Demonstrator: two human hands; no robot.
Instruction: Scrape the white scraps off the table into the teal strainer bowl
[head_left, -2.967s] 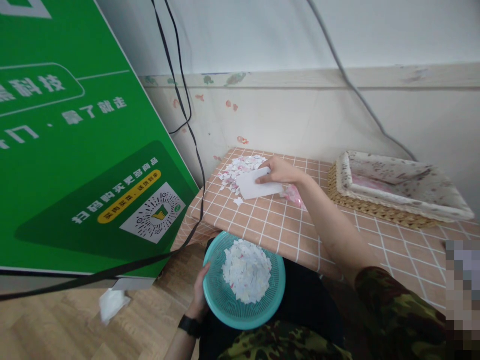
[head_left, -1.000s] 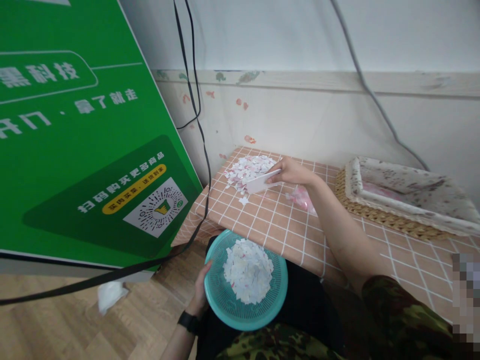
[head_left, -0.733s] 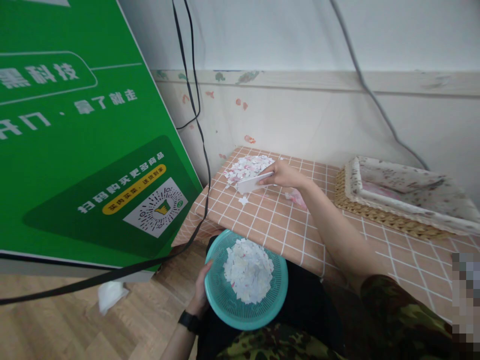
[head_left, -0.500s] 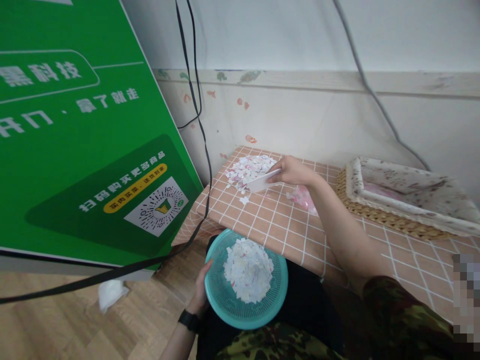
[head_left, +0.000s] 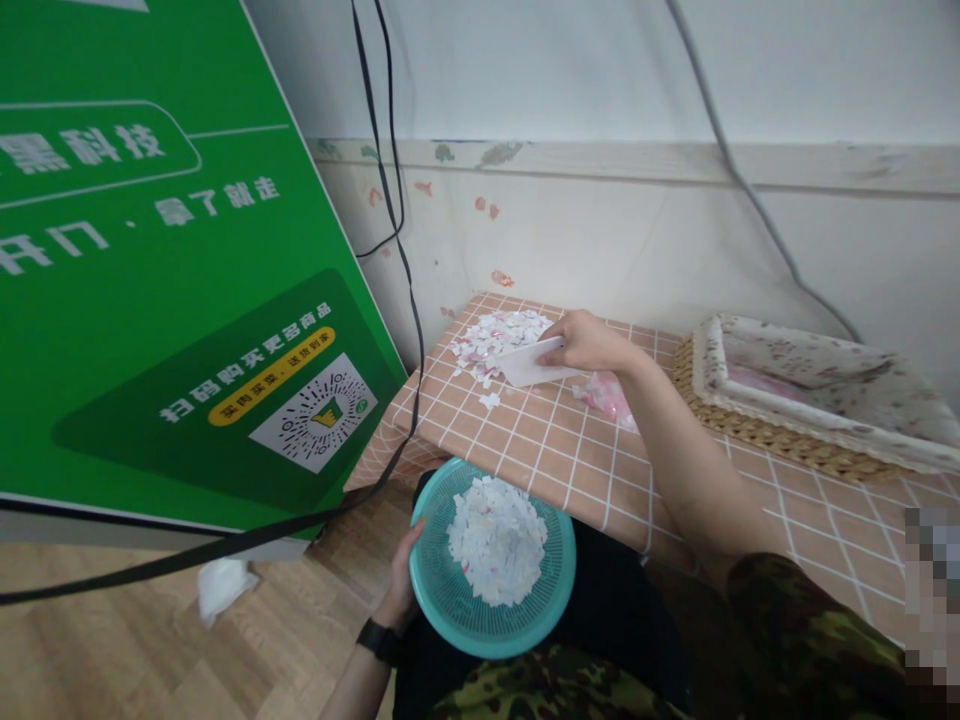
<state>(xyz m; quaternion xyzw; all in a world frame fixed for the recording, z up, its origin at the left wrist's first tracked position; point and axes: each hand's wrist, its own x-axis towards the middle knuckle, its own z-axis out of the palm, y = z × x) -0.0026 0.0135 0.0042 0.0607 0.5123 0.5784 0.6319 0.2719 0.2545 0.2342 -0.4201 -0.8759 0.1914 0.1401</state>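
My right hand (head_left: 589, 342) grips a flat white card (head_left: 534, 363), tilted with its edge down at the tabletop. The card stands at the right side of a heap of torn paper scraps (head_left: 491, 340), white with some pink. One loose scrap (head_left: 489, 400) lies a little in front of the heap. My left hand (head_left: 405, 560) is closed on the left rim of a round turquoise plastic basket (head_left: 495, 640), which rests over my lap under the table edge. Inside the basket is a mound of white paper scraps (head_left: 497, 540).
Beneath my right forearm lies a crumpled pink and clear plastic bag (head_left: 606, 398). A cloth-lined wicker basket (head_left: 795, 440) stands on the checked tablecloth (head_left: 570, 460) to the right. On the left are a green panel (head_left: 187, 250), a hanging black cable (head_left: 415, 350) and a white bag (head_left: 223, 588) on the floor.
The white card in my right hand has shifted slightly right, and its face is turned more toward me. My left hand and the turquoise basket have stayed in place.
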